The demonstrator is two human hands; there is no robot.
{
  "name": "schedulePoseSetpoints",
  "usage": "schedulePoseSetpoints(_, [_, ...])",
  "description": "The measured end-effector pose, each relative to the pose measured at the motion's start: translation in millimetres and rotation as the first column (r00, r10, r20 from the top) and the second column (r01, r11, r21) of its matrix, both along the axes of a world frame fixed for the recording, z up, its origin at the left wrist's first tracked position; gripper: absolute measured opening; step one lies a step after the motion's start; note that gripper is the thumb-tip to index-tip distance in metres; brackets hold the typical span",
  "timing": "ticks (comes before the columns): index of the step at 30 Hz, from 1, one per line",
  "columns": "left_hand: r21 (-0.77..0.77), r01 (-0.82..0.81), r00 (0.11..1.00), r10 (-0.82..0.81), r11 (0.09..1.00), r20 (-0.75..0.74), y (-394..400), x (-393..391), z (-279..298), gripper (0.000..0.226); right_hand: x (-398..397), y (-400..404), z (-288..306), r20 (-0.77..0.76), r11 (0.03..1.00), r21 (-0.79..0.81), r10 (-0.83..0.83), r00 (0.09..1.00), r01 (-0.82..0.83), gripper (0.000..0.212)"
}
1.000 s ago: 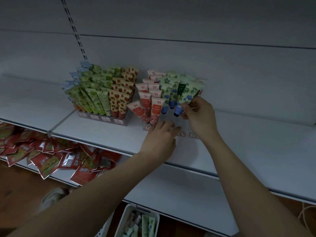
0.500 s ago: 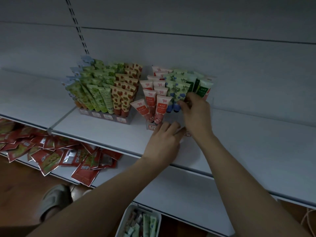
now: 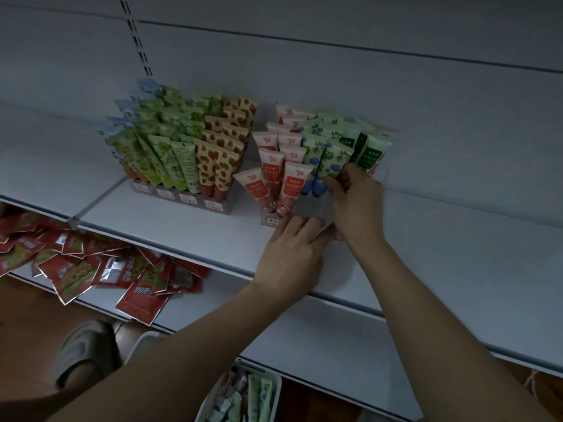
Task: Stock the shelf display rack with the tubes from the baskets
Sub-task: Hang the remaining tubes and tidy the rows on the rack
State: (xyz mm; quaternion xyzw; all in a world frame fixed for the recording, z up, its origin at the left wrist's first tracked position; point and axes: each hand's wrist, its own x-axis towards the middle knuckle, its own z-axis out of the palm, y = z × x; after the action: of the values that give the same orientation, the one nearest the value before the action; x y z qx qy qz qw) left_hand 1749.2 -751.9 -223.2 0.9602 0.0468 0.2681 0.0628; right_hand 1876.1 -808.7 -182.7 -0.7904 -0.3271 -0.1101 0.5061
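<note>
The right hand (image 3: 355, 205) pinched a blue-flowered tube (image 3: 333, 161) at the rack (image 3: 271, 220)'s 3 o'clock side; the left hand (image 3: 294, 254), fingers flat, steadied its front. A crooked push could have toppled the leaning red tubes (image 3: 274, 181).

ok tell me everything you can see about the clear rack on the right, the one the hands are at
The clear rack looks like transparent plastic, stepped so its rows rise toward the back, with small labels along its front edge. It stands on the white shelf, right of the fuller rack. Red-and-pink tubes, blue-flowered tubes and green-and-white tubes stand in it cap down; its front right slots are empty. The left hand rests straight fingers at its front edge. The right hand pinches a blue-flowered tube.
</note>
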Motion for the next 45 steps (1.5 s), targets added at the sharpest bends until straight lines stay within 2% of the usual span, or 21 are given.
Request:
schedulePoseSetpoints(6, [-0.016, 0.005, 1.000, -0.005, 1.000, -0.016, 1, -1, -2, 0.047, 4, 4, -3, 0.019, 1.000, -0.030, 0.007, 1.000, -0.006, 0.025])
schedulePoseSetpoints(13, [-0.021, 0.013, 1.000, -0.013, 1.000, 0.002, 2, -1, -2, 0.043, 6, 4, -13, -0.010, 0.999, 0.035, -0.022, 1.000, 0.023, 0.028])
schedulePoseSetpoints(21, [-0.071, 0.016, 1.000, -0.018, 0.997, -0.023, 2, -4, 1, 0.047, 5, 7, -6, -0.008, 0.999, -0.034, -0.003, 1.000, 0.003, 0.027])
schedulePoseSetpoints(26, [-0.104, 0.007, 1.000, -0.008, 0.995, -0.013, 1, -5, 1, 0.049, -1, 2, 3, -0.068, 0.994, -0.103, 0.017, 0.998, -0.024, 0.043])
schedulePoseSetpoints(31, [-0.125, 0.020, 1.000, -0.020, 0.992, -0.003, 1, -6, -1, 0.048, -7, 2, 0, -0.084, 0.999, -0.009, -0.033, 0.996, 0.032, 0.016])
schedulePoseSetpoints(38, [-0.127, 0.023, 1.000, -0.022, 0.992, 0.006, 3, -4, -4, 0.049, -17, -5, 6, -0.143, 0.995, 0.060, -0.072, 0.987, 0.081, 0.008])
schedulePoseSetpoints(41, [-0.162, 0.027, 0.999, -0.031, 0.986, -0.022, 3, -6, 0, 0.052, -29, -17, 9, -0.149, 0.995, 0.024, -0.097, 0.984, 0.101, 0.005])
schedulePoseSetpoints(43, [-0.190, 0.013, 0.999, -0.018, 0.982, -0.029, 1, -12, 8, 0.051, -38, -23, 12, -0.196, 0.996, -0.072, -0.062, 0.979, 0.049, 0.013])
schedulePoseSetpoints(45, [-0.234, -0.080, 0.997, 0.081, 0.969, -0.006, 1, -23, 18, 0.042, -49, -27, 16, -0.274, 0.981, -0.186, 0.000, 0.962, -0.053, 0.018])
